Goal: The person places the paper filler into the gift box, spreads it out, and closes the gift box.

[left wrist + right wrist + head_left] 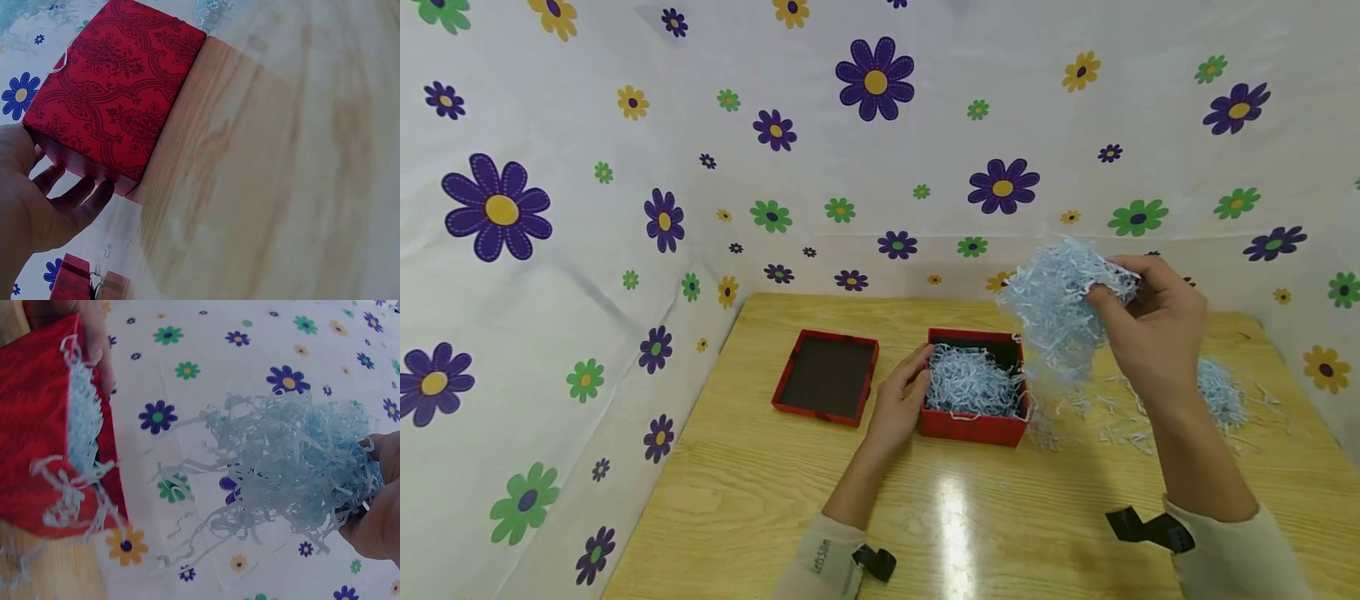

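A red patterned box (973, 428) stands uncovered on the table, with pale blue shredded paper (970, 379) filling much of it. My left hand (901, 398) rests against the box's left wall, its fingers fairly straight along the side, as the left wrist view also shows. Up and to the right of the box, my right hand (1161, 321) pinches a big loose clump of the same shredded paper (1060, 304) between thumb and fingers. Strands dangle from this clump, and a few hang over the box's right rim.
Left of the box lies its red-edged lid (827, 377), dark inside facing up. A smaller heap of shredded paper (1221, 392) sits on the table (760, 500) behind the right forearm, with loose strands scattered about. A flower-printed sheet (925, 150) stands behind and to the sides.
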Motion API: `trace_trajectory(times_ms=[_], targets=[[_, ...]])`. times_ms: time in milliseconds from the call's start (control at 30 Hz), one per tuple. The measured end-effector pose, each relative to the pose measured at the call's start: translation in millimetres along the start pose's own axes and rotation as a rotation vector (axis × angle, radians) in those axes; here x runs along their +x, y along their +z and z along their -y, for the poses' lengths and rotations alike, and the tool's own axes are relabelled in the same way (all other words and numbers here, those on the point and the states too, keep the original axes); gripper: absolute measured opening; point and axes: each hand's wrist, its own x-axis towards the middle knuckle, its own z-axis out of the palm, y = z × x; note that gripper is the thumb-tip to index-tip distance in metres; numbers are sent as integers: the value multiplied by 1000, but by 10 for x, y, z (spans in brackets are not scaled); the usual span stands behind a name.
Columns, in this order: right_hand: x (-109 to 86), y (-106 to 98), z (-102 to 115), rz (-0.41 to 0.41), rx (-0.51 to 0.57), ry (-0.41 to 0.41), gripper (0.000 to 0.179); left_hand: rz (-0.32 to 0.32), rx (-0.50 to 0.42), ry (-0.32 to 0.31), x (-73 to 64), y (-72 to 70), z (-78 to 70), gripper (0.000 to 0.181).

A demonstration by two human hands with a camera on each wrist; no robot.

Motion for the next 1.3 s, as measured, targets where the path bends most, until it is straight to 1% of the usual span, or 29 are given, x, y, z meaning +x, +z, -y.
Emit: trace_trajectory(times_ms=[67,167,200,233,300,433,633,767,900,1133,1233,1300], targets=[[32,94,28,-4,81,14,25,-4,1,-2,7,0,6,45],[34,219,44,12,185,49,24,-6,1,-5,10,-5,3,45],[24,254,33,26,200,58,24,-6,2,-5,9,-8,-3,45],[9,290,13,38,212,64,24,-4,7,-1,21,-11,46,45],[-40,354,-61,67,200,88,24,-2,22,5,48,-17,135,46],[-185,454,-302,115,75,136,22,4,63,11,99,-17,317,46],[-453,522,-701,227,-131,216,22,5,79,6,90,-16,319,46],[-617,552,-875,317,-250,233,23,9,70,11,84,-19,331,46],[-719,593,-930,399,-315,217,26,11,58,20,84,-16,336,46],[-750,683,-849,586,-394,194,28,-9,51,26,85,-14,333,45],[-743,694,-833,638,-405,199,31,-14,57,22,87,-9,332,45],[-736,680,-825,667,-387,216,33,-15,56,18,88,-7,331,45]])
